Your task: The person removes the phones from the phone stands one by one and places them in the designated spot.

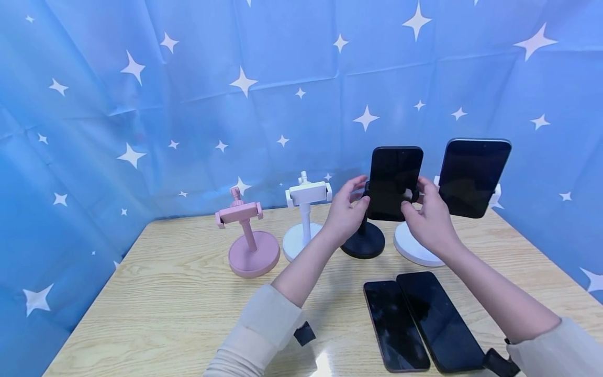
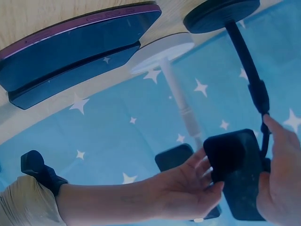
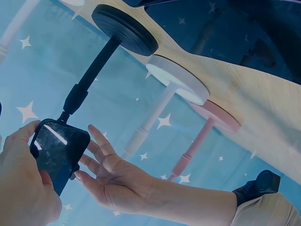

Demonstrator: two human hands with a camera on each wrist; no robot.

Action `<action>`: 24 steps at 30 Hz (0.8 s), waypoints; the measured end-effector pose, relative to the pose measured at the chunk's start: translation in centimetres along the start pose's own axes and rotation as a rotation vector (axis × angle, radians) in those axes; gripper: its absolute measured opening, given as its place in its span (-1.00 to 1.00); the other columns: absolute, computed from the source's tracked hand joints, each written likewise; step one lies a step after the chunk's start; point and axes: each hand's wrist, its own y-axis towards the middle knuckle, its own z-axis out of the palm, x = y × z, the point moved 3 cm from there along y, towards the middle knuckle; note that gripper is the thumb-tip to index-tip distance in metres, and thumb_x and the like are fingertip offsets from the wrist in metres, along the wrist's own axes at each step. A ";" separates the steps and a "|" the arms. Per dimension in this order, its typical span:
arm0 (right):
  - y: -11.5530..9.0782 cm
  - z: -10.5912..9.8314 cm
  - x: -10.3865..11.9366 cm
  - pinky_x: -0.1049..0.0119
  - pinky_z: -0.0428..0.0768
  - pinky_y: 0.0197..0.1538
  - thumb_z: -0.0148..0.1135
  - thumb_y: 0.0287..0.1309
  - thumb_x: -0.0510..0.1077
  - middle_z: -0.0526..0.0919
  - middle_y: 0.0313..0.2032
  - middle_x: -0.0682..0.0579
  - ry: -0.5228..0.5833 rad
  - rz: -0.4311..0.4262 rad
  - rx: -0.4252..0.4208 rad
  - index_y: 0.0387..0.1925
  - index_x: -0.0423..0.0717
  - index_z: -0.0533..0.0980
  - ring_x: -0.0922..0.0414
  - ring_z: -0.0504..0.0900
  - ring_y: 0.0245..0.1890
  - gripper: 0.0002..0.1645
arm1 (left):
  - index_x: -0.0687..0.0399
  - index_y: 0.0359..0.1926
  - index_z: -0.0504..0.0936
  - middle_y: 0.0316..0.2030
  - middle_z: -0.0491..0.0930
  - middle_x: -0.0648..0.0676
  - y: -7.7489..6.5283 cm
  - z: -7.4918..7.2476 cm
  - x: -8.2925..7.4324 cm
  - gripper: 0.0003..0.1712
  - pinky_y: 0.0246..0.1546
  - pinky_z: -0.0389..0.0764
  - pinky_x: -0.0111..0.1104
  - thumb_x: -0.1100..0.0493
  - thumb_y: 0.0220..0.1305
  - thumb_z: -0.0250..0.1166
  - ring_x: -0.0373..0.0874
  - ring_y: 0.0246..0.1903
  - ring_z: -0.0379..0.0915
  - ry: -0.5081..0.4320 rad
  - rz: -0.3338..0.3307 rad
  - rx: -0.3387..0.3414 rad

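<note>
A black smartphone (image 1: 394,170) stands upright in the clamp of a black phone stand (image 1: 363,243). My right hand (image 1: 432,220) pinches the phone's right edge, thumb over the screen and fingers behind. At the opposite edge is my left hand (image 1: 347,213), its fingers extended beside the clamp. In the right wrist view that left hand (image 3: 123,181) shows its palm, with the thumb tip close to the clamp. The right hand (image 3: 23,181) reaches round the phone (image 3: 59,143) from the other side. The stand's pole (image 2: 242,52) rises from its round base in the left wrist view.
A larger phone (image 1: 475,178) is mounted on a white stand (image 1: 416,250) at the right. To the left stand a white stand (image 1: 306,196) and a pink stand (image 1: 253,254) with bare clamps. Two dark phones (image 1: 395,324) lie side by side on the wooden table (image 1: 179,293).
</note>
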 end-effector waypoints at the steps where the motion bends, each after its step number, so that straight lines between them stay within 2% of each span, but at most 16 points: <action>1: 0.0 0.0 0.0 0.30 0.46 -0.28 -0.18 0.27 -0.21 0.20 0.22 -0.40 -0.011 -0.002 0.002 0.34 -0.34 -0.07 -0.19 0.50 -0.12 -0.33 | 0.12 0.24 0.31 0.16 0.38 0.13 0.1 0.0 0.0 -0.53 0.15 0.35 -0.22 0.32 0.31 0.02 -0.01 0.15 0.34 0.003 0.002 -0.002; 3: 0.1 -0.1 0.0 0.42 0.37 -0.37 -0.20 0.27 -0.23 0.31 0.16 -0.40 -0.034 -0.009 -0.003 0.33 -0.33 -0.01 -0.07 0.54 -0.34 -0.37 | 0.14 0.23 0.33 0.15 0.39 0.15 0.1 0.0 0.0 -0.54 0.13 0.38 -0.25 0.34 0.31 0.02 -0.02 0.14 0.35 -0.002 0.007 -0.002; 6: 0.2 -0.1 0.0 0.38 0.35 -0.32 -0.24 0.26 -0.26 0.39 0.08 -0.43 -0.048 -0.027 -0.016 0.30 -0.37 0.06 -0.05 0.52 -0.41 -0.42 | 0.19 0.21 0.35 0.13 0.40 0.17 0.2 0.1 0.0 -0.55 0.09 0.41 -0.31 0.37 0.30 0.02 -0.01 0.12 0.37 -0.022 0.015 -0.001; 9: 0.2 -0.1 0.0 0.32 0.31 -0.22 -0.27 0.26 -0.29 0.40 0.07 -0.44 -0.046 -0.045 -0.028 0.27 -0.39 0.10 -0.14 0.47 -0.06 -0.45 | 0.21 0.20 0.36 0.12 0.41 0.18 0.3 0.2 0.0 -0.56 0.07 0.43 -0.35 0.38 0.30 0.01 -0.01 0.10 0.39 -0.031 0.019 0.001; 13: 0.3 -0.1 -0.3 0.33 0.30 -0.20 -0.28 0.27 -0.31 0.42 0.05 -0.42 -0.044 -0.061 -0.039 0.23 -0.39 0.16 -0.19 0.43 0.02 -0.50 | 0.22 0.19 0.38 0.09 0.44 0.17 0.4 0.2 0.2 -0.57 0.06 0.43 -0.37 0.37 0.30 0.00 -0.03 0.09 0.40 -0.025 0.025 0.004; 16: 0.5 -0.3 -0.4 0.42 0.30 -0.18 -0.26 0.26 -0.33 0.43 0.03 -0.42 -0.045 -0.076 -0.045 0.21 -0.40 0.19 -0.18 0.44 0.03 -0.52 | 0.23 0.19 0.38 0.09 0.46 0.18 0.5 0.2 0.2 -0.58 0.06 0.44 -0.37 0.38 0.30 0.00 -0.04 0.08 0.41 -0.027 0.031 0.006; 18: 0.6 -0.3 -0.5 0.48 0.30 -0.22 -0.24 0.26 -0.35 0.48 -0.05 -0.41 -0.049 -0.089 -0.047 0.19 -0.41 0.20 -0.14 0.49 -0.08 -0.53 | 0.25 0.19 0.38 0.09 0.46 0.19 0.5 0.3 0.2 -0.58 0.06 0.43 -0.38 0.38 0.30 0.00 -0.04 0.08 0.41 -0.026 0.033 0.006; 21: 0.7 -0.5 -0.6 0.54 0.32 -0.37 -0.21 0.26 -0.37 0.51 -0.17 -0.37 -0.063 -0.107 -0.043 0.17 -0.43 0.22 0.06 0.51 -0.32 -0.55 | 0.27 0.19 0.37 0.08 0.47 0.20 0.5 0.3 0.2 -0.58 0.07 0.42 -0.40 0.38 0.31 -0.02 -0.05 0.09 0.41 -0.018 0.036 0.009; 24: 0.8 -0.6 -0.7 0.51 0.30 -0.49 -0.17 0.25 -0.39 0.51 -0.27 -0.32 -0.077 -0.123 -0.029 0.15 -0.46 0.23 0.25 0.36 -0.50 -0.57 | 0.30 0.19 0.36 0.07 0.48 0.22 0.5 0.3 0.1 -0.58 0.08 0.40 -0.41 0.41 0.31 -0.04 -0.04 0.08 0.41 -0.018 0.048 0.012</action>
